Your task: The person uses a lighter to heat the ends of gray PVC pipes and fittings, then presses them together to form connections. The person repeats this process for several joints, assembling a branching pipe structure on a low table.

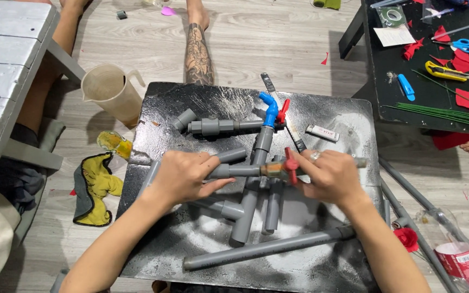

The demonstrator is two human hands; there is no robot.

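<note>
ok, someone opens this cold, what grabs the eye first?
Dead centre, the left hand and right hand grip a grey plastic pipe with a red-handled valve above the scuffed black work board. Behind it lies a blue plastic tap with a red lever on more grey pipe, and a long loose grey pipe sits nearest the camera. A translucent beige measuring jug stands on the floor off the board's far left corner.

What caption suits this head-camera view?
Left hand and right hand grip a grey pipe with red-handled valve over a black board.
</note>
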